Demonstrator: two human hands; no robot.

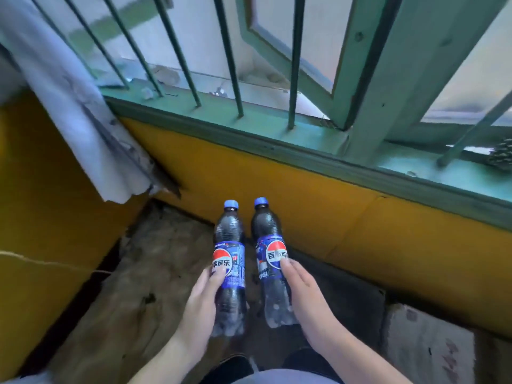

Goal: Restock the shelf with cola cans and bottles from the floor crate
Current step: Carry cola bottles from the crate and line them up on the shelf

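Clasped round its lower half, the left bottle (pixel 229 261) rides in my left hand (pixel 203 296), fingers (pixel 217 274) curled onto the label. Just beside it, not touching, the right bottle (pixel 270 259) is held the same way by my right hand (pixel 303 291). Both long axes run near parallel, caps pointing away from me toward the yellow wall (pixel 318 217) below the window sill (pixel 249 115). No shelf or crate shows, so I judge I must turn first.

One wide-angle head-worn camera is looking forward and down; it is hovering close above the left hand (pixel 202 297) and right hand (pixel 304 297); it is facing the yellow wall (pixel 332 217) and barred window (pixel 294 65).
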